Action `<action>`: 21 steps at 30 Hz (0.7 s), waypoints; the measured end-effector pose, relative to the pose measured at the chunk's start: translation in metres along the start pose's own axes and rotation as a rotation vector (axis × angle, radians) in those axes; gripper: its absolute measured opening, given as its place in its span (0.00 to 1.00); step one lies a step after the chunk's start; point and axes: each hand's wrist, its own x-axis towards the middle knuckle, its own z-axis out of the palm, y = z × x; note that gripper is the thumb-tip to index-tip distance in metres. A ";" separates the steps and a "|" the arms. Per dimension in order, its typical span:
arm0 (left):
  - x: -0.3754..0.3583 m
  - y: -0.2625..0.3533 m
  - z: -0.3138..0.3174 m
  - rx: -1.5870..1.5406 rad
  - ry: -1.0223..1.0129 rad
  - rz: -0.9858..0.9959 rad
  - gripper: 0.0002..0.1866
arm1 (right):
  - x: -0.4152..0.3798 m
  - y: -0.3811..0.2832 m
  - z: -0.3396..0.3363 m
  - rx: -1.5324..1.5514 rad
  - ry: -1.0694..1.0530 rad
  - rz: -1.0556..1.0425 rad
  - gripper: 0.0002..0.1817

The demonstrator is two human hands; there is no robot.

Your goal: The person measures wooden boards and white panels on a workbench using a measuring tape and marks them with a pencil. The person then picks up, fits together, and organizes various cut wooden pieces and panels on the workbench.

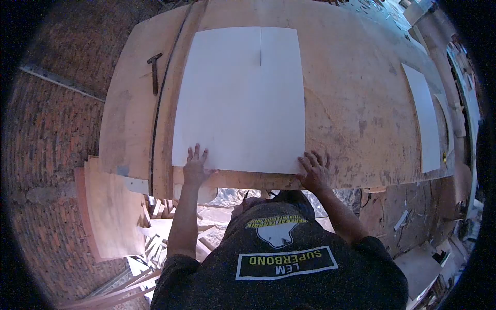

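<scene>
A white panel [240, 98] lies flat on the wooden worktable [356, 119], its left side along a raised wooden strip [178, 67]. A thin dark line, perhaps a cut, runs from its far edge partway towards me. My left hand [195, 166] rests on the panel's near left corner, fingers spread. At the near right corner is my right hand [314, 171], its fingers apart and lying over the corner and the tabletop beside it. Neither hand holds anything; both touch the panel near its front edge.
A hammer [154, 74] lies left of the strip. Another white piece [422, 119] sits at the table's right end. Below left, a wooden board [111, 212] leans near the brick surface [46, 155], beside scattered wood offcuts [155, 243].
</scene>
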 end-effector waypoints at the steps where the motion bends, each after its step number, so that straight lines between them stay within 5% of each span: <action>1: 0.004 -0.001 0.002 0.007 -0.005 0.002 0.54 | 0.003 0.001 -0.001 -0.002 0.002 0.000 0.33; 21: 0.079 -0.004 -0.007 0.027 -0.021 -0.043 0.56 | 0.073 0.024 -0.007 0.030 -0.055 0.028 0.34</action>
